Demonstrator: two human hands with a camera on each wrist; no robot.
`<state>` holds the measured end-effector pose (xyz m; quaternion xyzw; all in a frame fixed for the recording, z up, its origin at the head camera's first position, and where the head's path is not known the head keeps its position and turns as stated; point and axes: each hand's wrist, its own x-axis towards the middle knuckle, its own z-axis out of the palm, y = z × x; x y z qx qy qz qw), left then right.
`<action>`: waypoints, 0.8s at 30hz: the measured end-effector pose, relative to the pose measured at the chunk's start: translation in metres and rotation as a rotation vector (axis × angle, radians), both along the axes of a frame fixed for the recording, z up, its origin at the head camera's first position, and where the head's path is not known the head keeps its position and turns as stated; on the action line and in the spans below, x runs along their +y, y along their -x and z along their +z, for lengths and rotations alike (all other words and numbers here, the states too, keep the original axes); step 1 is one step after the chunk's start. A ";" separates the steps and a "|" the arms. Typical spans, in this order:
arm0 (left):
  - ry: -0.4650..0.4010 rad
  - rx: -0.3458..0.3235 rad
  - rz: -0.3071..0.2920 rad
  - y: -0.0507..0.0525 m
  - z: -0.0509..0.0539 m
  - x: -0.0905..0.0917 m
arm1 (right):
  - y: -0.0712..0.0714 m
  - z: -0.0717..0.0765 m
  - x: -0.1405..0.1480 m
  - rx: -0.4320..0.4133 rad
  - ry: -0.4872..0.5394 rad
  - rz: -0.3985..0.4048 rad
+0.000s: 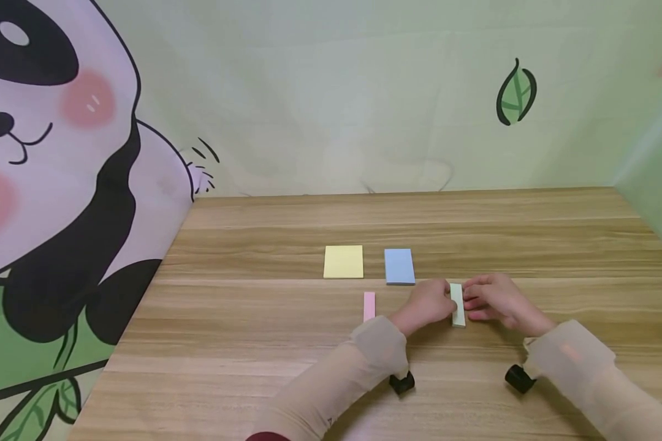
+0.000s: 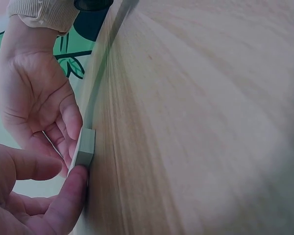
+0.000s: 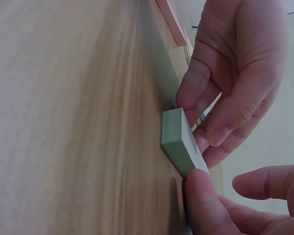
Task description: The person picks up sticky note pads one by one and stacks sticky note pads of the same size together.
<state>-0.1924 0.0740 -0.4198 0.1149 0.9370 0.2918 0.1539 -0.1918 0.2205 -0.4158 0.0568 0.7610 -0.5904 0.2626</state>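
Observation:
A narrow pale green pad of sticky notes lies flat on the wooden table between both hands. My left hand is at its left long side, with fingertips touching that edge. From the other side, the fingers of my right hand touch the right edge. In the left wrist view, the left thumb stands apart from the pad. The right wrist view shows the pad's thick end, with the right thumb likewise off it. Neither hand appears to pinch the pad.
Behind the hands lie a square yellow sticky-note pad and a blue rectangular one. A narrow pink pad is left of the left hand, its near end hidden by the sleeve. A panda-printed backdrop borders the table.

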 end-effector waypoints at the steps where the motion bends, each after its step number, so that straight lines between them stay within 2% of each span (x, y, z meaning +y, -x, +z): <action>1: -0.003 -0.002 0.000 0.000 0.000 0.000 | 0.000 0.000 0.000 0.000 -0.003 0.001; 24: -0.023 0.002 0.007 0.001 -0.005 0.000 | 0.001 -0.002 -0.002 0.013 -0.039 0.017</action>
